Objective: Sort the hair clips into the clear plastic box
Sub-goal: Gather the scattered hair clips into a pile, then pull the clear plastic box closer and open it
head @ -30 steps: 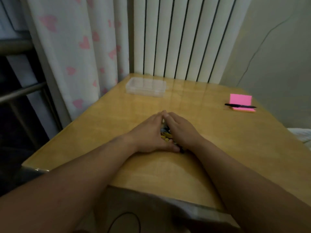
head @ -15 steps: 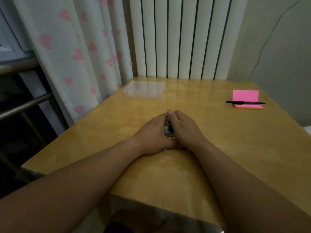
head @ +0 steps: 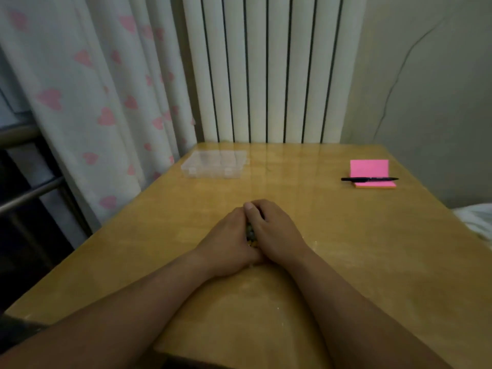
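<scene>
My left hand (head: 226,241) and my right hand (head: 277,233) are cupped together in the middle of the wooden table (head: 346,249). Between them they hold a small heap of hair clips (head: 250,234), of which only a dark and yellowish sliver shows in the gap between the palms. My fingers curl round the heap, and the fingertips meet at the far side. The clear plastic box (head: 215,164) with compartments lies at the table's far left corner, well beyond my hands, its lid shut as far as I can tell.
A pink sticky-note pad (head: 370,170) with a black pen (head: 370,179) across it lies at the far right. A white radiator (head: 266,67) stands behind the table. A heart-print curtain (head: 93,102) hangs at the left, and white bedding (head: 476,219) shows at the right edge.
My two hands have pressed closer together around the clips, so less of the heap shows. The camera has tilted up and shifted a little.
</scene>
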